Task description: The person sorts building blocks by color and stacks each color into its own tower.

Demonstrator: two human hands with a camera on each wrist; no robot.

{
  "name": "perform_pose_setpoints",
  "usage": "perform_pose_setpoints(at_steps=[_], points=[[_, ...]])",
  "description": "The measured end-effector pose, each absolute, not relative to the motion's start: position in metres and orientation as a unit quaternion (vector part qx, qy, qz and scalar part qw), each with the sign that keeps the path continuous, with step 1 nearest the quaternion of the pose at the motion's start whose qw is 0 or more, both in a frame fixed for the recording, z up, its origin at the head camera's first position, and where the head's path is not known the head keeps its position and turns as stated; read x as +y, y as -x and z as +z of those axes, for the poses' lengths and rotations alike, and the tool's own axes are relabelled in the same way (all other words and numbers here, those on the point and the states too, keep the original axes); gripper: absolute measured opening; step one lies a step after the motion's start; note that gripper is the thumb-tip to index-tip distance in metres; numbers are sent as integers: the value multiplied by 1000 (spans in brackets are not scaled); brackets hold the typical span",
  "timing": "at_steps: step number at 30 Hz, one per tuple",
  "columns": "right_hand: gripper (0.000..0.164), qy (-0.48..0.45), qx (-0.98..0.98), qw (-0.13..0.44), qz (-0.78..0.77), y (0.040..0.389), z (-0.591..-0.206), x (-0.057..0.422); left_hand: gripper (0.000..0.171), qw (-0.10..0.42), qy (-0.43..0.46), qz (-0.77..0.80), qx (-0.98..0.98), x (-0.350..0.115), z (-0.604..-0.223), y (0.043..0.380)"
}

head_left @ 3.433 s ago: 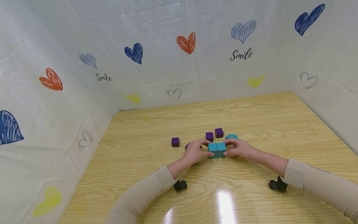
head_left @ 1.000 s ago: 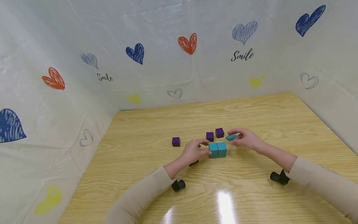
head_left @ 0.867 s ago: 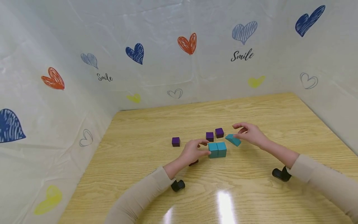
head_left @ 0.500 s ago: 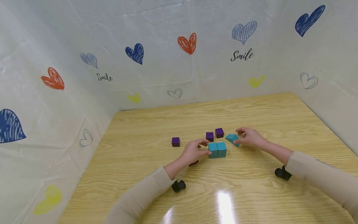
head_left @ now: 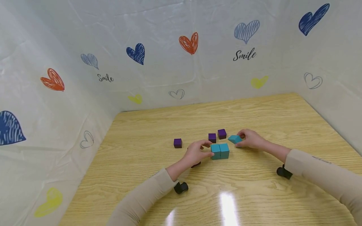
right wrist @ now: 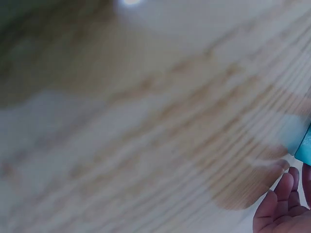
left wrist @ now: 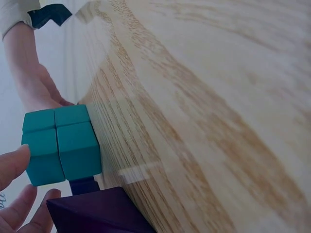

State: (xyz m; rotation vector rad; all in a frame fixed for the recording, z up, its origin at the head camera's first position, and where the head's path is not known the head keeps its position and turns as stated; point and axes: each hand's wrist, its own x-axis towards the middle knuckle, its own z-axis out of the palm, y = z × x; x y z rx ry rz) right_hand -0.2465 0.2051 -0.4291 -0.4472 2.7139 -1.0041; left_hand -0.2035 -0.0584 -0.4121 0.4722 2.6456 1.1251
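Two teal cubes (head_left: pixel 220 151) stand side by side, faces touching, on the wooden table. My left hand (head_left: pixel 195 153) holds the left cube at its edge, thumb at the front corner and index finger at the back; in the left wrist view the thumb (left wrist: pixel 13 167) meets its side. To the right, my right hand (head_left: pixel 251 139) pinches a teal wedge-shaped block (head_left: pixel 234 139) between thumb and fingers, at or close to the tabletop. Only a corner of a teal block (right wrist: pixel 304 149) shows in the right wrist view, beside curled fingers (right wrist: pixel 283 196).
Two purple cubes (head_left: pixel 217 136) sit just behind the teal pair. Another purple cube (head_left: pixel 178 143) stands farther left. A purple block (head_left: pixel 196 164) is partly hidden under my left hand. White cloth (head_left: pixel 158 75) with printed hearts surrounds the table (head_left: pixel 141 131).
My right hand left the right teal cube and went to the wedge-shaped block, which turned on the table. It loosened its hold, then pinched the block again. My left hand stayed at the cubes.
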Motion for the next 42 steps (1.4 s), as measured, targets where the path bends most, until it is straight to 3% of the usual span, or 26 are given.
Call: perform_pose_setpoints(at_steps=[6, 18, 31, 42], points=[[46, 180, 909, 113, -358, 250, -432, 211, 38, 113, -167, 391, 898, -58, -412, 204], [47, 232, 877, 161, -389, 259, -435, 225, 37, 116, -169, 391, 897, -58, -411, 203], [50, 205, 871, 196, -401, 259, -434, 227, 39, 121, -176, 391, 895, -57, -412, 204], [54, 184, 874, 193, -406, 250, -407, 223, 37, 120, -174, 395, 894, -57, -412, 204]])
